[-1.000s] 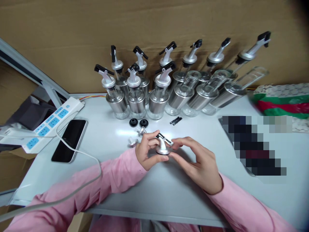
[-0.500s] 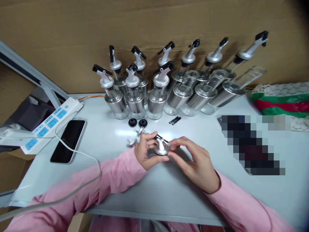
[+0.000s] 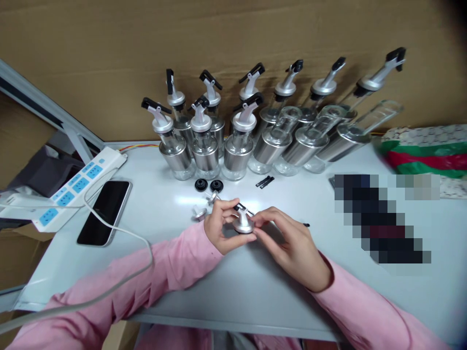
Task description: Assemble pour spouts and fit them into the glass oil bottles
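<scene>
Between both hands, above the table's middle, is a silver pourer spout [image 3: 243, 222] with a black flip lever on top. My left hand [image 3: 222, 227] grips it from the left, the thumb along its base and the fingers behind the lever. From the right, the thumb and index finger of my right hand [image 3: 292, 245] pinch its edge. Two more silver spout pieces [image 3: 200, 214] lie just beyond my left hand. Farther off are two round black stoppers [image 3: 216, 185] and two thin black levers [image 3: 265, 182]. A small dark tip [image 3: 306, 224] shows beside my right hand.
Glass bottles with steel bands [image 3: 239, 155] line the back; several carry spouts, three in front are bare-necked. At left lie a phone [image 3: 104, 214] and a white power strip [image 3: 78, 187], its cable crossing my left sleeve. A blurred-out item [image 3: 379, 218] lies right, near a patterned bag [image 3: 426, 150].
Both hands stay on the spout. My right hand has shifted slightly left and its fingers have closed in a little; the dark tip beside it shows more clearly.
</scene>
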Tool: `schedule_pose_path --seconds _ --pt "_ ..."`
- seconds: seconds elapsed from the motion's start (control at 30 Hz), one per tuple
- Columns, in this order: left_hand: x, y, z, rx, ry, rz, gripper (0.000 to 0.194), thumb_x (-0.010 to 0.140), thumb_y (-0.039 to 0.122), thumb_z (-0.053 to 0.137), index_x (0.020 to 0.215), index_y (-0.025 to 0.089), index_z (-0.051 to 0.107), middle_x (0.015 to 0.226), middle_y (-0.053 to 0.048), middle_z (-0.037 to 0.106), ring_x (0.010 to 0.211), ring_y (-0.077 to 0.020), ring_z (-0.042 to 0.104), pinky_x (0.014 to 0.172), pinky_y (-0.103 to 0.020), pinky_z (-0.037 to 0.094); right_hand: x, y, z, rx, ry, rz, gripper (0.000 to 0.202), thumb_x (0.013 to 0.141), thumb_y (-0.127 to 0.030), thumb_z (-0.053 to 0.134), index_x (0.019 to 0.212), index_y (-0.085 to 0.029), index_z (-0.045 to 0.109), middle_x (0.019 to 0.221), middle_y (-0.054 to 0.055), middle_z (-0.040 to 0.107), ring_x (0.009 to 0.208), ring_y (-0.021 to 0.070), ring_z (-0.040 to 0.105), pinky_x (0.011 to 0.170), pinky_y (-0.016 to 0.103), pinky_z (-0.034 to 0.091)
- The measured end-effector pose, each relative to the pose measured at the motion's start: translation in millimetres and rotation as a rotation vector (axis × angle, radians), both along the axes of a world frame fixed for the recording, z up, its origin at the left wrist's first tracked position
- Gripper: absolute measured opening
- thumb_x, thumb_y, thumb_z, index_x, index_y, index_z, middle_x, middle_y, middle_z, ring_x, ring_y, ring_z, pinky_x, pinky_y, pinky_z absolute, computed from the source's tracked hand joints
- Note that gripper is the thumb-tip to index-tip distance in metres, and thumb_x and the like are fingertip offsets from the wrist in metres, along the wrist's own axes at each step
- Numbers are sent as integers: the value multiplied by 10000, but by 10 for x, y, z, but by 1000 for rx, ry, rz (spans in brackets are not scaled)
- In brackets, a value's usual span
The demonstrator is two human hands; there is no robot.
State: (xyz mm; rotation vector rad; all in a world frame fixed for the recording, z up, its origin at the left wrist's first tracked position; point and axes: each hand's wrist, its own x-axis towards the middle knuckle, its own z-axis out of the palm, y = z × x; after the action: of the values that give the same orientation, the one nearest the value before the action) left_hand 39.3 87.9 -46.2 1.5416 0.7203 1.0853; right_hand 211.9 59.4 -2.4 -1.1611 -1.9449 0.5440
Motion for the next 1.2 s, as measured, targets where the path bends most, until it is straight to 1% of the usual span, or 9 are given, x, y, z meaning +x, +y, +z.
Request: schedule_pose_path --seconds 0.17,0.33,0.43,0.63,0.73,0.87,0.97,1.1,1.2 --pt "2 19 -48 21 -17 2 633 677 422 776 1109 206 367 869 -57 662 748 -185 717 671 -262 569 14 -5 -29 -50 16 -2 230 862 -132 545 1080 -202 520 825 36 631 746 164 641 688 272 531" --pt "-8 2 18 42 29 8 669 681 366 785 1182 199 374 880 -58 651 738 -169 713 653 -228 558 22 18 7 -176 100 20 111 854 -147 562 952 -198 578 777 28 633 704 157 629 602 241 517" --pt "-21 -8 48 80 41 -4 705 676 345 787 1226 195 371 898 -65 651 713 -164 708 620 -207 551 7 22 46 -231 135 54 75 836 -131 560 873 -191 587 779 29 637 705 151 622 618 238 508" --pt "-16 -20 -49 117 28 7 711 672 416 780 1210 210 364 899 -67 671 721 -188 725 616 -225 565 13 23 91 -211 146 102 109 779 -129 542 879 -169 551 761 29 586 699 148 588 644 251 486" --pt "-15 -13 -104 144 -41 -32 637 707 399 761 1165 221 356 907 -72 692 737 -211 735 634 -248 582 20 24 90 -198 125 77 125 779 -150 565 899 -169 535 776 29 578 714 149 580 665 258 474" --pt "-25 -6 -117 143 -64 -70 577 761 355 724 1170 222 339 955 -101 704 824 -241 730 684 -288 590 0 21 60 -187 117 32 116 819 -211 593 895 -189 509 792 21 577 721 147 575 669 258 464" --pt "-18 -15 -115 134 -55 -33 579 728 351 753 1132 214 360 924 -94 710 812 -243 731 675 -283 585 -12 13 28 -204 119 15 132 840 -253 600 911 -198 503 828 24 577 753 154 573 685 265 465" --pt "9 -30 -116 119 -64 26 585 688 401 774 1078 210 382 881 -70 705 772 -228 735 642 -261 579 -18 -6 9 -214 139 22 126 847 -246 599 923 -199 510 847 26 575 770 153 570 696 264 467" --pt "16 -31 -111 90 -42 24 597 680 452 765 1062 207 377 879 -71 699 775 -227 734 623 -254 573 -22 -17 13 -208 161 6 160 844 -233 605 969 -196 513 857 31 581 783 154 574 703 265 471"
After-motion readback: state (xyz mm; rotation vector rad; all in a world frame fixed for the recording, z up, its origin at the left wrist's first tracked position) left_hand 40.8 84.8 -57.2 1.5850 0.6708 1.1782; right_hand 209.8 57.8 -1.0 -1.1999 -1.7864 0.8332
